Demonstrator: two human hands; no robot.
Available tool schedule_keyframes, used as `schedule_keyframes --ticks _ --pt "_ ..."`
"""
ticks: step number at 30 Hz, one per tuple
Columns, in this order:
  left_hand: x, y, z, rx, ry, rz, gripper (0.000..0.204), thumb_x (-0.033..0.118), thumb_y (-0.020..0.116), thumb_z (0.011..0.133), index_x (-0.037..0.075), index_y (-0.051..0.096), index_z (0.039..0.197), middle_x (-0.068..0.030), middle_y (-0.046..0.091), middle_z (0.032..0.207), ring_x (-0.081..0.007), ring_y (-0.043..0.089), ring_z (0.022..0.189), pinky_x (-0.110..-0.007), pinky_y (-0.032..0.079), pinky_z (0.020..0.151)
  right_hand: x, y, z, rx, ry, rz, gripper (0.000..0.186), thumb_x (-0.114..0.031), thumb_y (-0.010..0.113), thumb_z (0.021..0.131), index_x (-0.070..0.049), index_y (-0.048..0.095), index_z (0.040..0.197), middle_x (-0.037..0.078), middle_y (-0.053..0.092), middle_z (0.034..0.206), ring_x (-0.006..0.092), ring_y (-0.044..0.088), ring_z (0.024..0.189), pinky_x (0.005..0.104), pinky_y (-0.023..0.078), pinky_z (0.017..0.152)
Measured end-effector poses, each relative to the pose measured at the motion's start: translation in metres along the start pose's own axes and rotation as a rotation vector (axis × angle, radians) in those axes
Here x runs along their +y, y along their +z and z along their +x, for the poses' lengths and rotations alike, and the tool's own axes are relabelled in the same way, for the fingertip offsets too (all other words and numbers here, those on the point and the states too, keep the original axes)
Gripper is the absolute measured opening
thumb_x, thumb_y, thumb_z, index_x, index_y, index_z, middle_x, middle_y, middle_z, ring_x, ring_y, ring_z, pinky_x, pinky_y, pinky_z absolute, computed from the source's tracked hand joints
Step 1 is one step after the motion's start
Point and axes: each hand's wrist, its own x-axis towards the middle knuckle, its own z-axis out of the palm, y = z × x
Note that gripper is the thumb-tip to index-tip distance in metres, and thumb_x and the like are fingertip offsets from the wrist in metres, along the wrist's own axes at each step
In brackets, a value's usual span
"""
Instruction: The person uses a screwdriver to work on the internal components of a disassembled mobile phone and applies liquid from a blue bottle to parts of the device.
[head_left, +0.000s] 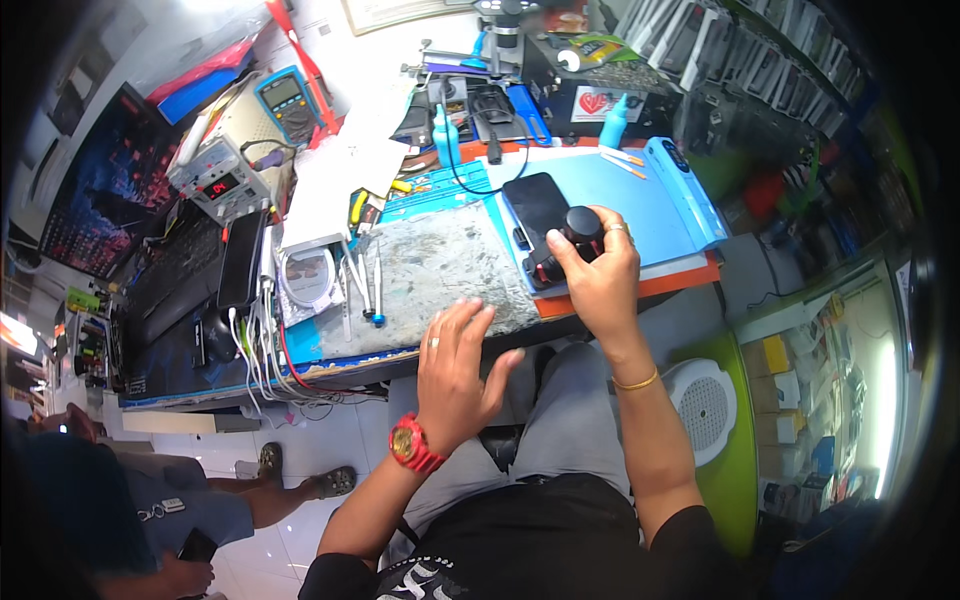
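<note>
My right hand (600,260) grips a black device (582,224) with a round knob and some red parts, at the lower end of a black smartphone (536,205) lying on a blue mat (605,190). My left hand (458,355), wearing a red watch, has its fingers apart and empty at the front edge of a stained grey work mat (440,260). Tweezers (377,275) and other slim tools lie on that mat to the left.
A power supply (200,180), multimeter (285,100), laptop (100,180) and cables crowd the left. Turquoise bottles (615,122) and tools stand at the back. A co-worker's legs (270,500) and a hand holding a phone show at lower left.
</note>
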Motion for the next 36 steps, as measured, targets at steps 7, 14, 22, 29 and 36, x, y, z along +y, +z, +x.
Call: schedule_keyframes --ticks 7,14,22,29,36 --pt "0.017 0.039 0.07 0.006 -0.02 0.039 0.065 0.025 0.084 0.095 -0.005 0.059 0.146 -0.0246 0.065 0.138 -0.0447 0.063 0.127 -0.054 0.046 0.113 0.002 -0.002 0.0 0.049 -0.099 -0.024 0.046 -0.019 0.092 0.09 0.004 0.069 0.124 0.02 0.074 0.109 0.0365 0.072 0.101 0.0472 0.057 0.091" --pt "0.018 0.04 0.073 0.067 -0.042 -0.01 0.055 0.013 0.08 0.093 -0.003 0.062 0.142 -0.0235 0.069 0.128 -0.044 0.065 0.12 -0.055 0.049 0.109 -0.025 -0.006 -0.011 0.001 -0.145 -0.037 0.048 -0.018 0.092 0.089 0.003 0.07 0.125 0.021 0.074 0.111 0.0394 0.07 0.103 0.048 0.056 0.093" --pt "0.002 -0.031 0.025 0.056 -0.141 0.065 0.046 0.011 0.079 0.097 -0.001 0.065 0.139 -0.0184 0.072 0.128 -0.0399 0.069 0.12 -0.06 0.044 0.119 -0.069 0.027 -0.04 -0.216 -0.178 0.104 0.047 -0.016 0.091 0.088 0.006 0.069 0.123 0.024 0.073 0.109 0.0445 0.069 0.102 0.052 0.054 0.092" --pt "-0.036 -0.038 0.031 0.084 -0.136 0.179 0.046 0.014 0.077 0.1 -0.002 0.064 0.141 -0.021 0.071 0.128 -0.0424 0.067 0.118 -0.056 0.048 0.114 -0.057 0.086 -0.037 -0.12 -0.269 0.033 0.049 -0.018 0.09 0.09 0.008 0.069 0.125 0.025 0.074 0.114 0.0453 0.068 0.108 0.0525 0.052 0.098" --pt "-0.042 -0.064 -0.004 0.113 -0.388 0.323 0.027 0.011 0.075 0.102 -0.002 0.07 0.126 -0.0196 0.067 0.113 -0.0421 0.068 0.103 -0.051 0.055 0.088 -0.049 0.076 -0.041 -0.211 -0.246 0.035 0.072 -0.022 0.09 0.092 0.011 0.055 0.145 0.032 0.065 0.135 0.0487 0.06 0.128 0.0547 0.047 0.111"
